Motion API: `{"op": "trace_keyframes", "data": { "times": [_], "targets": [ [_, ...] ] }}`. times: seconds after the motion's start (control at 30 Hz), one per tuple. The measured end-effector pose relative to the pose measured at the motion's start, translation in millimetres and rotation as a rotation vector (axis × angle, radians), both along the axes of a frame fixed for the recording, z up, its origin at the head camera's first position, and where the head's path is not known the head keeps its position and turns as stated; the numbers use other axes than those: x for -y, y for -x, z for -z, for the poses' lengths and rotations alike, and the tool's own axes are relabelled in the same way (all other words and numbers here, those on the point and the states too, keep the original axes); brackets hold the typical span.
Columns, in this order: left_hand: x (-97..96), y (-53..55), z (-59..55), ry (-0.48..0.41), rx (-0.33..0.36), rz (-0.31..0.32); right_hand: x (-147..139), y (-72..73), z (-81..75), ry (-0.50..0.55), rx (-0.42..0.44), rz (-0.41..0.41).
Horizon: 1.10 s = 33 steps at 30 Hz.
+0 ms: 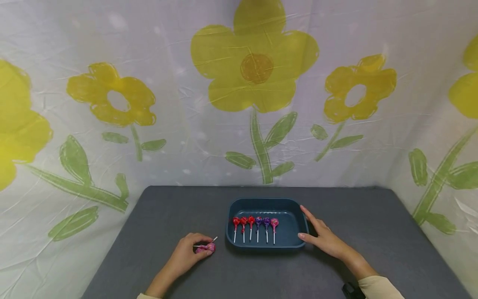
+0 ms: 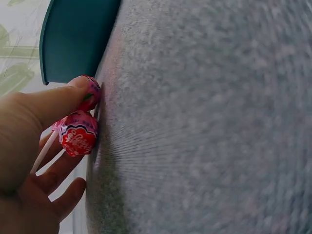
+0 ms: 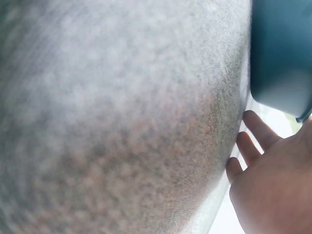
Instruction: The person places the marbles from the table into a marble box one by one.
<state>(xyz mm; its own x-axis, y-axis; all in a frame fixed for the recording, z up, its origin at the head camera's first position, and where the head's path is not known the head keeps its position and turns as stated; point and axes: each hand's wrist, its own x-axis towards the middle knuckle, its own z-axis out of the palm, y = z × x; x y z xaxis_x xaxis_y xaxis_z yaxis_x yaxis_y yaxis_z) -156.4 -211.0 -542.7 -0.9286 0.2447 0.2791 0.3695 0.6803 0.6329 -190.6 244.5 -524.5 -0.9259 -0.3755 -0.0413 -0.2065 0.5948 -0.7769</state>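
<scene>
Left of the blue tray (image 1: 291,245), my left hand (image 1: 183,253) pinches two pink-wrapped lollipops (image 1: 210,247) close over the table. The left wrist view shows the thumb over one lollipop head (image 2: 92,95), with the second lollipop (image 2: 78,139) just under it and its white stick pointing back toward the palm. My right hand (image 1: 326,238) rests at the tray's right end, thumb at the near corner of the rim and fingers spread along the outside. In the right wrist view, three extended fingers (image 3: 256,129) show below the tray wall (image 3: 280,58).
Inside the tray, toward its left, lies a row of lollipops, sticks toward me: three red (image 1: 244,221), two purple (image 1: 266,222) and one pink (image 1: 274,223). The dark grey table (image 1: 179,207) meets a flower-printed curtain (image 1: 179,158) at the back and sides.
</scene>
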Motion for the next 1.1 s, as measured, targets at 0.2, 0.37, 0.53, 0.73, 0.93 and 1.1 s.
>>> {"op": "trace_keyframes", "data": {
  "times": [0.2,0.37,0.53,0.73,0.93,1.1],
  "targets": [
    [-1.0,1.6,0.6,0.012,-0.081,0.054,-0.4,0.2,-0.4,-0.004,-0.005,-0.003],
    [-3.3,3.5,-0.4,0.045,-0.091,0.062,-0.1,1.6,0.3,-0.016,0.02,0.013],
    [-4.5,5.3,-1.8,0.063,-0.081,0.054,0.4,2.5,1.8,-0.018,0.033,0.013],
    [-5.7,7.9,-2.8,0.08,-0.072,0.042,0.7,1.8,0.1,-0.023,0.023,0.016],
    [-8.2,10.0,-3.3,0.082,-0.091,0.048,0.9,0.7,-1.7,-0.016,0.014,0.015],
    [-10.2,11.2,-5.6,0.1,-0.144,0.056,0.0,0.6,0.2,0.006,0.01,0.001]
  ]
}}
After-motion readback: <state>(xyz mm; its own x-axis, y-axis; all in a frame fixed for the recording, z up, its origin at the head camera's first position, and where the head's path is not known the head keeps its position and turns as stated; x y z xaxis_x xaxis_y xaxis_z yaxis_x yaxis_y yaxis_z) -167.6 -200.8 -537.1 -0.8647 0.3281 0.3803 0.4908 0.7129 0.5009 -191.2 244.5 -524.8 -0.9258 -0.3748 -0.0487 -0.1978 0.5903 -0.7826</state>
